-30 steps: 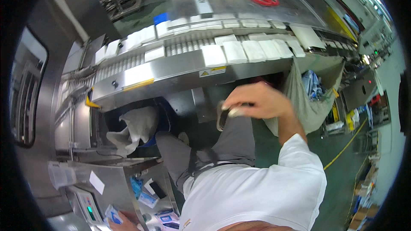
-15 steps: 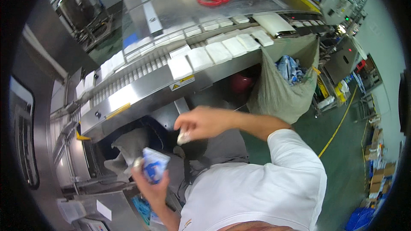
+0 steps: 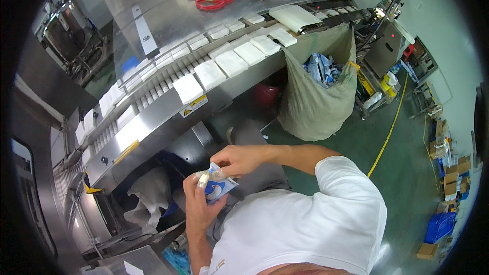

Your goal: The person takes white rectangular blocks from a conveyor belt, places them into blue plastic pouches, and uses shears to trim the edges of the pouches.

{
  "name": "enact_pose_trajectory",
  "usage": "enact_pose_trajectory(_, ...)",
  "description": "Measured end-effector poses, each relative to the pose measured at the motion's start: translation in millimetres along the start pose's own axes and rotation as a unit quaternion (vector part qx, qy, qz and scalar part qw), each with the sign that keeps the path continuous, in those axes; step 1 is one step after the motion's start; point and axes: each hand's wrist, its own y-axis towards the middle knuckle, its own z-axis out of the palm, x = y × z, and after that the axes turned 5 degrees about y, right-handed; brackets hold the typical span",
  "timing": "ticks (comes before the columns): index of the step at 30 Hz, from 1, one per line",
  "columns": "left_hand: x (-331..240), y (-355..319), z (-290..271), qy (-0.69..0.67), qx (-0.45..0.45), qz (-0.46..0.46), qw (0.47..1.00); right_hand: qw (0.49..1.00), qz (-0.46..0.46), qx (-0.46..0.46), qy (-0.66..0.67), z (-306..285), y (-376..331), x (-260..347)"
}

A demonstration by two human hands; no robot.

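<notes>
Left hand (image 3: 199,204): closed around a small blue-and-white packet (image 3: 218,186), gripping it from below with the fingers curled about its lower half. The packet stands roughly upright in front of the person's chest, just below the front edge of the conveyor (image 3: 168,117).

Right hand (image 3: 239,159): reaches across from the right and pinches the top edge of the packet between thumb and fingertips. Both hands touch the packet; the two hands are just beside each other.

Directly behind the hands: the steel body of the conveyor, with a dark opening beneath it. A crumpled white cloth (image 3: 145,198) lies in that opening, to the left of the left hand.

On the conveyor: a row of flat white pads (image 3: 210,74) runs along the rollers from the left end to the right end. A yellow warning label (image 3: 192,106) is fixed to the front edge.

On the steel cover behind the row: red scissors (image 3: 214,1) lie flat near the far edge.

At the right end of the conveyor: a grey-green sack (image 3: 316,107) hangs open, containing blue-and-white packets. A yellow line (image 3: 389,132) runs across the green floor to its right.
</notes>
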Motion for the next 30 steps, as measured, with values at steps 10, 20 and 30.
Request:
enact_pose_trajectory(10, 17, -13, -7, -0.117, 0.017, -0.180, 0.977, 0.997, -0.012, -0.053, -0.056, 1, -13, -6)
enact_pose_trajectory(20, 14, -26, 49, -0.736, -0.161, -0.399, 0.523, 0.971, -0.072, -0.201, 0.104, 33, 3, -20)
enact_pose_trajectory(30, 18, -25, 55, -0.500, -0.192, -0.407, 0.740, 0.976, -0.046, -0.085, -0.194, 8, -7, 2)
